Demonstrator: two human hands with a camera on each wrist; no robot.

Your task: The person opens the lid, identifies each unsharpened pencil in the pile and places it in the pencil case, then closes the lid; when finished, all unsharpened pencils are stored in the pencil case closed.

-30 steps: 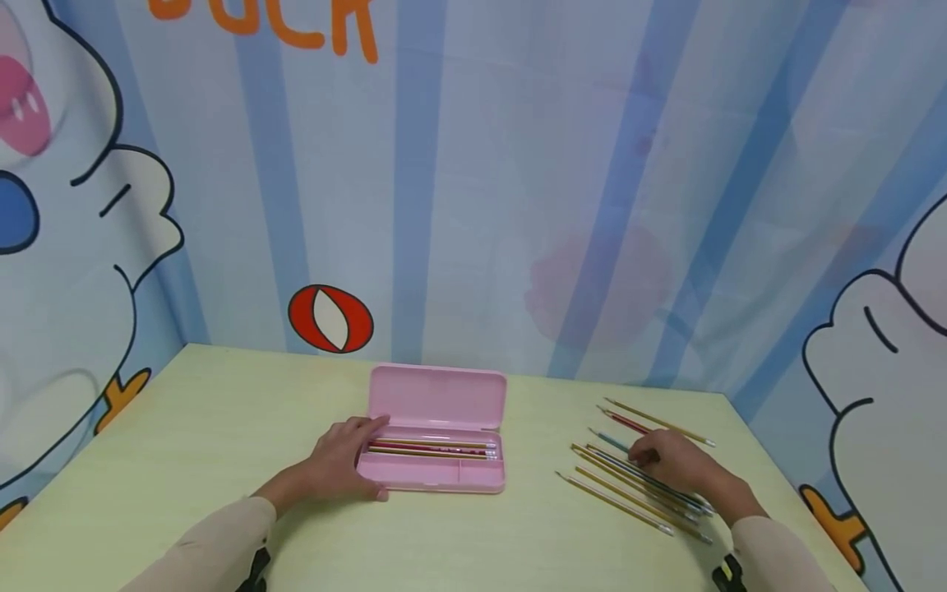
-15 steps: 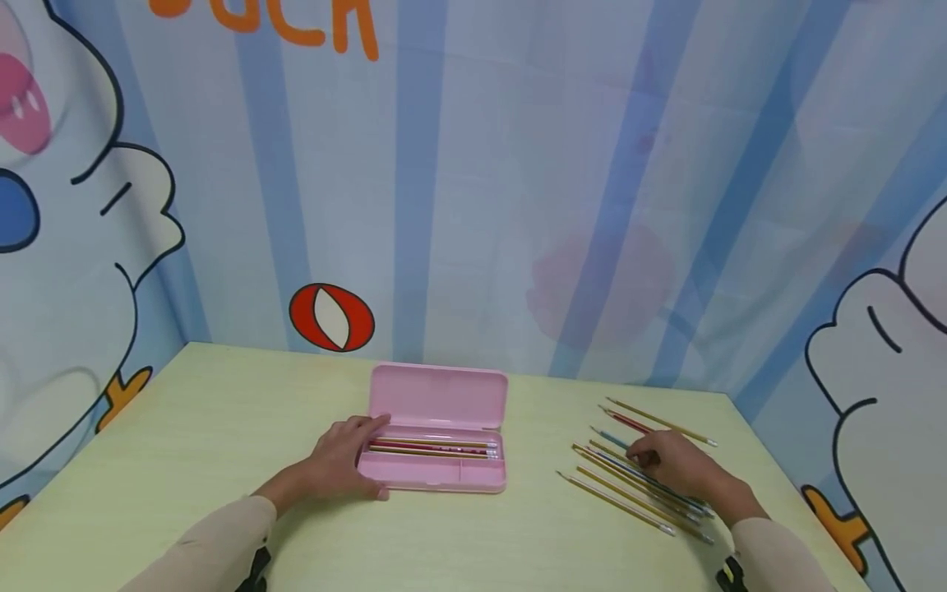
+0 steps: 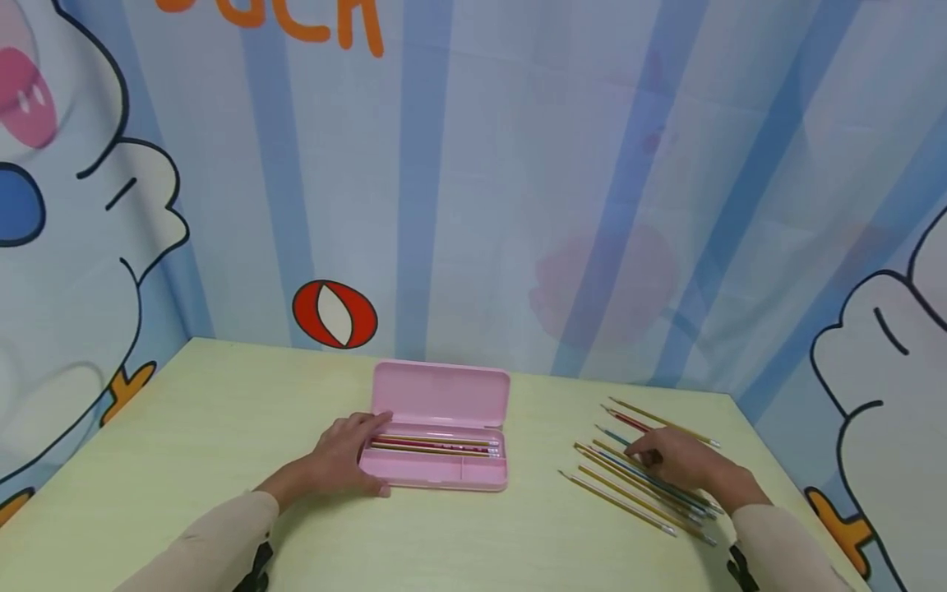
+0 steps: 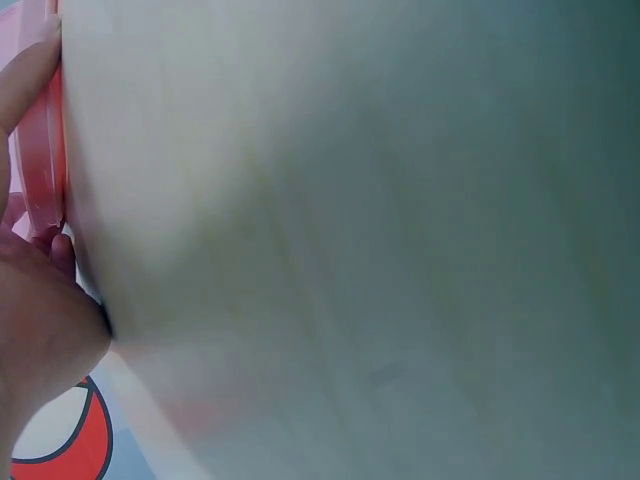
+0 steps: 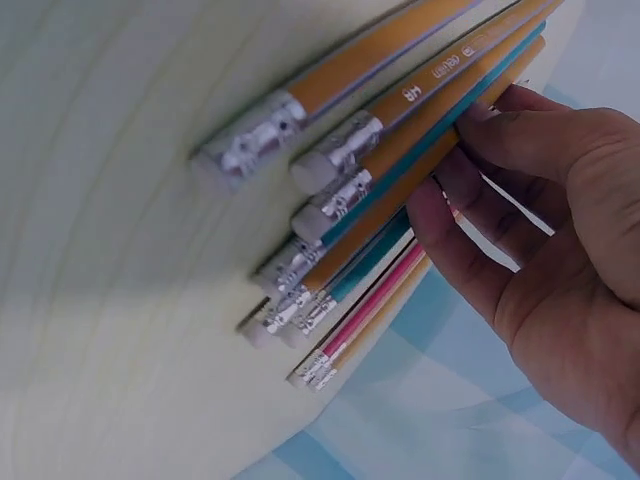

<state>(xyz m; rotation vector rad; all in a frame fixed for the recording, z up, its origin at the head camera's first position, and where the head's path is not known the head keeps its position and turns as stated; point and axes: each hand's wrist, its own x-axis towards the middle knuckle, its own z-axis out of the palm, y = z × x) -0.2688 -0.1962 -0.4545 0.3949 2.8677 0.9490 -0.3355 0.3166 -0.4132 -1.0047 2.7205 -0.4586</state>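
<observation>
A pink pencil case [image 3: 414, 471] lies with its lid up; several pencils [image 3: 432, 446] rest in its rear compartment. My left hand [image 3: 339, 455] grips its left end, thumb at the front edge and fingers near the hinge. In the left wrist view, only part of that hand and the case's pink edge [image 4: 42, 160] show. On the right, my right hand [image 3: 676, 457] is over a loose group of pencils. Seen from the right wrist, its thumb and fingers pinch around a teal pencil [image 5: 420, 142] and an orange one close beside it; the exact grip is partly hidden.
Nearer me lies a gold pencil [image 3: 617, 503]. Beyond the right hand are a red pencil [image 3: 627, 420] and another gold pencil [image 3: 666, 422]. A striped cartoon backdrop [image 3: 488, 205] stands along the back edge of the pale table [image 3: 237, 419].
The teal and gold pencils under my right hand have shifted slightly against each other. My left hand stays on the case. The head view has tilted a little.
</observation>
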